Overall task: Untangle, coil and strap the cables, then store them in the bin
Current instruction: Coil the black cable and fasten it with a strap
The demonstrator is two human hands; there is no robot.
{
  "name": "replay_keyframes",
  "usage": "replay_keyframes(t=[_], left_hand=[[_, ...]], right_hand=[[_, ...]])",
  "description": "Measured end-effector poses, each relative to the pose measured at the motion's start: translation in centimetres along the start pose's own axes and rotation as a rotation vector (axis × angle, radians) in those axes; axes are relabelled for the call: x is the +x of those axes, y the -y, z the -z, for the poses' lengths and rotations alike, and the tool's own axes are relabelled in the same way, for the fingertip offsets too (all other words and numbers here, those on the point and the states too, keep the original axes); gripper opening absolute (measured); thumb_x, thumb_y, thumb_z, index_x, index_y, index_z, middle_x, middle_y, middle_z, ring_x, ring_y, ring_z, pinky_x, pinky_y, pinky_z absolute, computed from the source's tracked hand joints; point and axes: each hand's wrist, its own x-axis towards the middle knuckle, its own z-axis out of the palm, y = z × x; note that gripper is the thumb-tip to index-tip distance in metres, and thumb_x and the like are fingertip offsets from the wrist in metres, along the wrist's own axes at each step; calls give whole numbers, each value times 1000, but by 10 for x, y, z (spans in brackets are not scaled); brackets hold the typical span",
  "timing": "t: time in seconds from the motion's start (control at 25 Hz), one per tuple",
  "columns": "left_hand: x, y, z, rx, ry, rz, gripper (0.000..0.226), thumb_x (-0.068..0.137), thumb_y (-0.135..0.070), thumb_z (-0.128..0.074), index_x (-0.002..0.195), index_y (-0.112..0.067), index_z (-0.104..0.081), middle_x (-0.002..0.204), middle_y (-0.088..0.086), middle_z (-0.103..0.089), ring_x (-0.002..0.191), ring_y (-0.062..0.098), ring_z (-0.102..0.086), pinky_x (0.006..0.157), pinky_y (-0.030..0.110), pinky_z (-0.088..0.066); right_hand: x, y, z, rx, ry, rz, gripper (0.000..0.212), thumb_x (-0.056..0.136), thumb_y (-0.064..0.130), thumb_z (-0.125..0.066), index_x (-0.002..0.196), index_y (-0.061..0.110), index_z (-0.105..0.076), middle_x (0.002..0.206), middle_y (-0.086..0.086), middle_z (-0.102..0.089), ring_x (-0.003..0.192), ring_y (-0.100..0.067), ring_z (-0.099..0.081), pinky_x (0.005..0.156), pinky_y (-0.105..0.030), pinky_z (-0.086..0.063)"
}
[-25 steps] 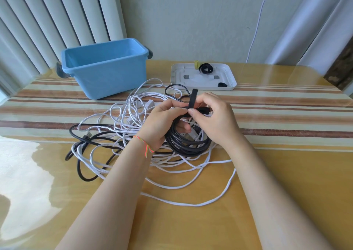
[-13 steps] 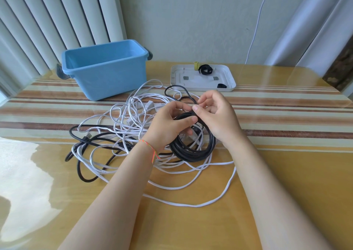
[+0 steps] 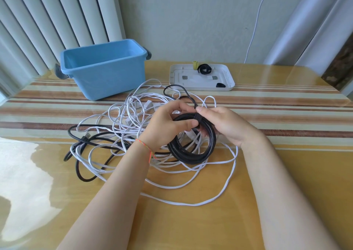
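Observation:
A coiled black cable [image 3: 193, 154] is held upright just above the table's middle. A black strap [image 3: 198, 118] wraps its top. My left hand [image 3: 168, 125] grips the coil's top left, thumb against the strap. From the right, my right hand [image 3: 225, 125] pinches the strap and the coil. Under and around the coil lies a tangle of white cables [image 3: 133, 127] with another loose black cable [image 3: 84, 141] at the left. The blue bin [image 3: 103, 68] stands at the back left; nothing shows inside it.
A white tray [image 3: 228, 78] at the back holds spare black straps [image 3: 204, 69] and a yellow-green one. A white cord hangs down the wall behind it. Vertical blinds stand behind the bin and a curtain at the right. The near table surface is glossy bare wood.
A second ago the strap's end stuck up loose above the coil; it now lies wrapped flat round the coil's top. Both hands stayed on the coil and lowered a little.

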Motion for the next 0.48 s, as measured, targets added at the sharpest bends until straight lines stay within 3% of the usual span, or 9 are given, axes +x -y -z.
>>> replay_keyframes(t=[0.12, 0.24, 0.32, 0.48], left_hand=[[0, -2, 2, -74, 36, -50, 23, 79, 6, -74, 100, 0, -66, 93, 11, -71, 81, 15, -69, 79, 25, -54], [2, -14, 8, -64, 34, -93, 26, 78, 5, -76, 102, -1, -68, 98, 15, -73, 89, 19, -70, 86, 28, -55], [9, -27, 14, 32, -6, -131, 29, 77, -1, -79, 103, -12, -72, 103, 11, -74, 95, 19, -70, 91, 30, -54], [25, -50, 41, 211, -82, -165, 40, 77, -18, -84, 114, -27, -71, 113, 0, -71, 106, 12, -66, 98, 28, -48]], right_hand=[[-4, 2, 8, 209, 182, -66, 49, 92, 46, -56, 99, -2, -66, 75, -9, -62, 65, -22, -56, 68, -33, -49], [-6, 13, 11, 396, 282, -93, 36, 89, 39, -59, 104, 8, -70, 76, -10, -58, 63, -21, -54, 66, -34, -48], [-4, 29, 12, 500, 284, -76, 32, 89, 32, -60, 108, 7, -67, 76, -8, -59, 65, -18, -55, 64, -30, -50], [12, 66, 8, 587, 208, -25, 26, 83, 20, -64, 99, 0, -65, 79, -11, -63, 71, -18, -59, 65, -26, -54]])
